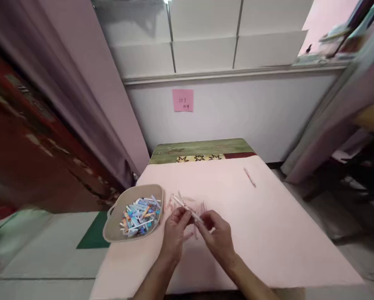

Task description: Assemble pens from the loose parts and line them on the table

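Pen-like stick (181,203) pinched between left hand (175,230) and right hand (217,236), over a pink-topped counter (277,241).

Both hands grip the slim piece, which slants above a loose scatter of pinkish pieces (203,206) lying on the counter; just beside, to the left, a beige basin (114,223) holds a heap of blue, white and orange pieces (140,214), while another slender stick (249,177) lies well apart toward the far right.
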A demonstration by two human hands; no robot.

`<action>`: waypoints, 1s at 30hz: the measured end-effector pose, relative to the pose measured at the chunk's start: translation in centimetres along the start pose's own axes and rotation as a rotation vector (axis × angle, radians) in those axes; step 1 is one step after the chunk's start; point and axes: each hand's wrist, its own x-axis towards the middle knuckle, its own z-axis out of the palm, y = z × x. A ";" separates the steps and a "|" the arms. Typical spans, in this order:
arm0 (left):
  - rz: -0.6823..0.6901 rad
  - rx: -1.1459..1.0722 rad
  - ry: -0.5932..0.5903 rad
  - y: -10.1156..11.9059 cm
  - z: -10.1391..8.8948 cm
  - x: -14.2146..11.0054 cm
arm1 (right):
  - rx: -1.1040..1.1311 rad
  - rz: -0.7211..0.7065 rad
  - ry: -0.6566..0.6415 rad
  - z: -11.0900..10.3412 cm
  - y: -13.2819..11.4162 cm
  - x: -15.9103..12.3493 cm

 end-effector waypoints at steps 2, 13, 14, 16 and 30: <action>0.017 0.021 -0.012 -0.6 0.1 0.0 | 0.017 0.050 -0.038 -0.4 0.3 -0.2; 0.163 0.057 -0.142 -1.2 2.6 0.0 | 0.484 0.465 -0.255 -2.9 1.7 -0.3; 0.172 0.071 -0.127 -1.2 2.8 0.1 | 0.395 0.395 -0.209 -3.2 1.7 -0.4; 0.209 0.096 -0.106 -1.5 3.0 0.2 | 0.195 0.249 -0.103 -3.7 1.8 -0.7; 0.132 0.037 -0.290 -2.7 2.3 0.6 | 0.726 0.621 -0.301 -3.0 2.8 -1.2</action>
